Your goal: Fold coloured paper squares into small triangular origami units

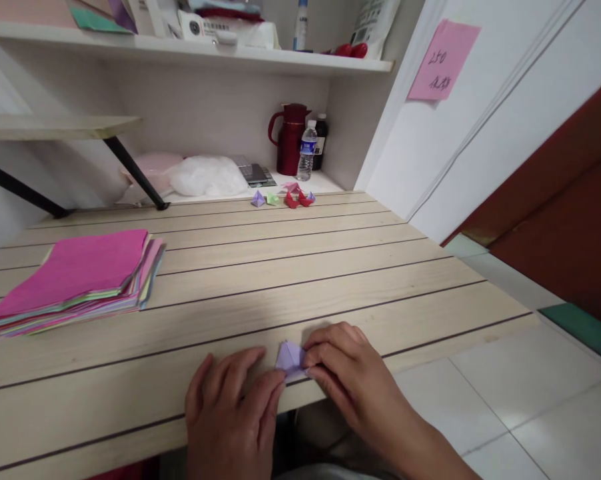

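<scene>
A small piece of folded purple paper (pixel 289 359), peaked like an origami figure, is held close to the table's near edge. My left hand (pixel 233 403) has its thumb and index finger together at the lower left corner of the paper, while its other fingers spread over the tabletop. On the paper's right side, my right hand (pixel 353 377) pinches the edge between thumb and curled fingers. The fingertips hide part of that right edge.
A stack of coloured paper sheets (pixel 88 270) lies left on the slatted wooden table (pixel 300 267). Several small folded paper figures (pixel 291 199) line the back edge. Behind stand a red thermos jug (pixel 291 143), a water bottle (pixel 307 152) and a white plastic bag (pixel 208 177).
</scene>
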`<state>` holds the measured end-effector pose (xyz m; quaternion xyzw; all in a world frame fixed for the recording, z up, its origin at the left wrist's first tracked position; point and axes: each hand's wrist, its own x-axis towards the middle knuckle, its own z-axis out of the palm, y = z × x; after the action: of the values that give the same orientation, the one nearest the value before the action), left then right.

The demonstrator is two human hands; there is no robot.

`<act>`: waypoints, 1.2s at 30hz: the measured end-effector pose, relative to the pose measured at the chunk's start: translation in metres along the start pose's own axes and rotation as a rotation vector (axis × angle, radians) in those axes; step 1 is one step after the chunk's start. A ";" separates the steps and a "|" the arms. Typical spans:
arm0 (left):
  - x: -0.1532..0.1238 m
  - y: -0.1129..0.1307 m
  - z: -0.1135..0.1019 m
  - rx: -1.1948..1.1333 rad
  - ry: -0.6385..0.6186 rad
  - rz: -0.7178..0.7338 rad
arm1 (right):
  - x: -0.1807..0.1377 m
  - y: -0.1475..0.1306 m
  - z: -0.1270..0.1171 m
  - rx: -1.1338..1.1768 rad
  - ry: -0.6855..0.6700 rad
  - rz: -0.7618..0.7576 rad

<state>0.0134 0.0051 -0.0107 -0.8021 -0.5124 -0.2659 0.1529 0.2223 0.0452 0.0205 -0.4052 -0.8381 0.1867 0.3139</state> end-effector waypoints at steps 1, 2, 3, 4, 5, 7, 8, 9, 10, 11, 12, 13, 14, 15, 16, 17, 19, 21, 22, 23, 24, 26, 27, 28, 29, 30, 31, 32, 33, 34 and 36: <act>0.001 0.001 0.000 -0.005 0.003 -0.020 | 0.001 0.000 0.001 -0.001 0.016 0.013; 0.002 0.004 0.000 -0.008 0.004 -0.045 | 0.003 0.001 0.003 -0.006 0.027 0.027; 0.004 0.006 0.000 -0.010 0.009 -0.070 | 0.004 0.000 0.004 -0.016 0.034 0.042; 0.005 0.009 0.001 -0.008 0.015 -0.098 | 0.006 0.000 0.006 -0.032 0.035 0.059; 0.007 0.012 0.002 -0.004 0.024 -0.126 | 0.009 -0.001 0.009 -0.054 0.033 0.073; 0.010 0.017 0.003 0.007 0.041 -0.176 | 0.013 -0.002 0.013 -0.123 0.019 0.098; 0.012 0.018 0.004 0.012 0.047 -0.195 | 0.015 -0.003 0.014 -0.167 0.012 0.108; 0.013 0.020 0.005 0.016 0.049 -0.210 | 0.016 -0.004 0.015 -0.209 0.008 0.118; 0.014 0.021 0.006 0.021 0.047 -0.220 | 0.017 -0.004 0.014 -0.234 0.004 0.124; 0.015 0.021 0.006 0.028 0.047 -0.233 | 0.017 -0.005 0.012 -0.231 -0.005 0.128; 0.016 0.022 0.006 0.035 0.051 -0.249 | 0.016 -0.005 0.009 -0.196 -0.019 0.127; 0.017 0.023 0.006 0.040 0.059 -0.259 | 0.014 -0.005 0.006 -0.136 -0.038 0.119; 0.018 0.024 0.007 0.043 0.067 -0.268 | 0.013 -0.004 0.003 -0.063 -0.059 0.106; 0.018 0.025 0.007 0.044 0.076 -0.278 | 0.011 -0.004 0.000 -0.002 -0.072 0.087; 0.019 0.026 0.007 0.044 0.081 -0.289 | 0.010 -0.003 -0.002 0.033 -0.074 0.073; 0.019 0.027 0.007 0.043 0.082 -0.298 | 0.009 -0.002 -0.003 0.040 -0.061 0.067; 0.020 0.028 0.007 0.041 0.079 -0.313 | 0.009 -0.001 0.000 0.002 -0.029 0.077; 0.020 0.029 0.008 0.049 0.080 -0.320 | 0.011 -0.002 0.006 -0.064 -0.006 0.108; 0.020 0.029 0.008 0.056 0.081 -0.318 | 0.013 -0.003 0.010 -0.102 -0.001 0.124; 0.020 0.029 0.008 0.063 0.081 -0.316 | 0.015 -0.004 0.013 -0.142 0.004 0.136; 0.020 0.029 0.008 0.068 0.081 -0.316 | 0.017 -0.005 0.015 -0.182 0.009 0.141; 0.020 0.028 0.008 0.070 0.076 -0.318 | 0.019 -0.006 0.018 -0.254 0.017 0.139; 0.019 0.028 0.008 0.068 0.074 -0.319 | 0.020 -0.007 0.019 -0.283 0.021 0.133; 0.019 0.028 0.008 0.065 0.075 -0.319 | 0.020 -0.007 0.020 -0.306 0.028 0.127; 0.019 0.028 0.008 0.063 0.078 -0.316 | 0.020 -0.007 0.021 -0.325 0.036 0.121; 0.020 0.029 0.007 0.061 0.080 -0.310 | 0.020 -0.007 0.021 -0.340 0.043 0.116; 0.020 0.029 0.007 0.061 0.081 -0.304 | 0.020 -0.006 0.022 -0.349 0.046 0.112; 0.020 0.029 0.007 0.062 0.084 -0.299 | 0.019 -0.006 0.022 -0.355 0.047 0.109; 0.020 0.029 0.007 0.064 0.083 -0.294 | 0.019 -0.006 0.022 -0.358 0.046 0.107; 0.020 0.029 0.007 0.067 0.085 -0.289 | 0.019 -0.006 0.023 -0.359 0.043 0.108; 0.020 0.028 0.007 0.076 0.085 -0.287 | 0.018 -0.005 0.024 -0.352 0.039 0.116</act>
<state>0.0477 0.0116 -0.0040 -0.7024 -0.6244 -0.2992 0.1649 0.1948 0.0551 0.0130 -0.5052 -0.8267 0.0471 0.2432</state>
